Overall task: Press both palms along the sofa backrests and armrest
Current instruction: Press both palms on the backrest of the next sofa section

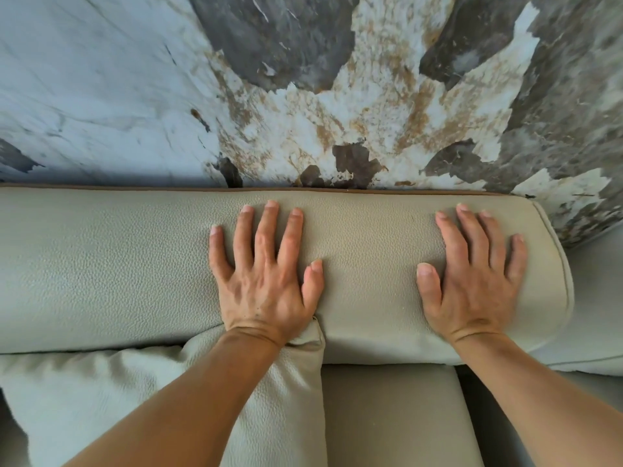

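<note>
A pale grey-beige leather sofa backrest runs across the middle of the view, its top edged with brown piping against the wall. My left hand lies flat on it near the centre, palm down, fingers spread. My right hand lies flat in the same way near the backrest's rounded right end. Both hold nothing. A loose cushion leans against the backrest below my left wrist, under my left forearm.
A marble-patterned wall in white, grey and rust stands directly behind the backrest. The seat cushion shows below between my forearms. Another pale sofa section adjoins at the right edge.
</note>
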